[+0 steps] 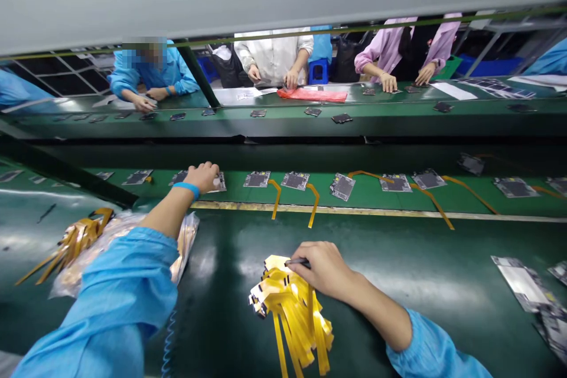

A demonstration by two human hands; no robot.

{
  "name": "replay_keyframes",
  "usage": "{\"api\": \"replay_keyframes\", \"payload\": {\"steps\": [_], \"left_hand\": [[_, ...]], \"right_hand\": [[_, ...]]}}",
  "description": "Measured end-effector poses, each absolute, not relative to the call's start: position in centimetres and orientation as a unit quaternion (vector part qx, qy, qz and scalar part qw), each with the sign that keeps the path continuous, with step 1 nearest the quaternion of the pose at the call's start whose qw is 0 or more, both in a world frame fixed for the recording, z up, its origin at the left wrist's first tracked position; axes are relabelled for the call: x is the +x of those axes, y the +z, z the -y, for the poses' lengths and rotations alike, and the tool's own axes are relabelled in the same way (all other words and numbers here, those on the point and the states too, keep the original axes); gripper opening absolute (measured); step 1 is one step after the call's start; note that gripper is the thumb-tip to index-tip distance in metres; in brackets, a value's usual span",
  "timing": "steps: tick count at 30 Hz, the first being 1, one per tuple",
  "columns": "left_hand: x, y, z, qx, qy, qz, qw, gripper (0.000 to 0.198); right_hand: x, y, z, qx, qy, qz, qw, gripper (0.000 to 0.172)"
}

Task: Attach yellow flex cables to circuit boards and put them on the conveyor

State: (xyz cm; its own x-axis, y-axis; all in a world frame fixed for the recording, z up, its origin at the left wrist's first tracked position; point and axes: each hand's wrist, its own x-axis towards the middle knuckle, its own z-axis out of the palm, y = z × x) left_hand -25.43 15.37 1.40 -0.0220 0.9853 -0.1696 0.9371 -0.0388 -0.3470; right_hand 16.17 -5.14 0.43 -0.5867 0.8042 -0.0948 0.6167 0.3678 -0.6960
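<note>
Head view: the right hand (325,269) is clamped on a dark slender tool (298,261), tip at the yellow ribbon strips (296,313) piled at 7 o'clock from it. At 10 o'clock, the left hand (202,177) partly covers a circuit board (221,184) on the green belt (234,190); its grip cannot be told. More boards (295,181) line the belt toward 3 o'clock. A plastic bag (116,235) lies at 8 o'clock from the left hand.

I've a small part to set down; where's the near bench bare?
Bare bench lies between the right forearm and the boards at far right; another patch separates the bag from the yellow strips. Crowded: around the orange strips and along the board row.
</note>
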Motion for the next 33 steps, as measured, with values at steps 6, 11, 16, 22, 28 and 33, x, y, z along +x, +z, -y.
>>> {"api": "replay_keyframes", "payload": {"steps": [6,11,16,22,28,33], "left_hand": [[-26.2,1.9,-13.8,-0.722,0.046,0.689,-0.040,0.023],[-20.9,2.3,-10.6,-0.736,-0.202,0.643,-0.058,0.030],[-10.8,2.2,-5.3,-0.728,-0.351,0.572,-0.140,0.031],[-2.6,3.5,-1.2,-0.757,-0.385,0.491,-0.195,0.022],[-1.2,4.1,0.2,-0.790,-0.388,0.437,-0.184,0.018],[-1.0,4.1,0.5,-0.803,-0.385,0.425,-0.160,0.020]], "right_hand": [[16.6,0.8,4.9,-0.435,0.352,0.811,0.172,0.011],[17.1,1.9,4.7,-0.442,0.330,0.805,0.220,0.016],[18.0,2.9,4.7,-0.436,0.278,0.800,0.303,0.018],[19.1,3.8,4.9,-0.425,0.145,0.801,0.395,0.029],[19.4,4.0,4.9,-0.431,0.061,0.800,0.412,0.024],[19.3,3.6,4.8,-0.436,0.044,0.811,0.388,0.023]]}}
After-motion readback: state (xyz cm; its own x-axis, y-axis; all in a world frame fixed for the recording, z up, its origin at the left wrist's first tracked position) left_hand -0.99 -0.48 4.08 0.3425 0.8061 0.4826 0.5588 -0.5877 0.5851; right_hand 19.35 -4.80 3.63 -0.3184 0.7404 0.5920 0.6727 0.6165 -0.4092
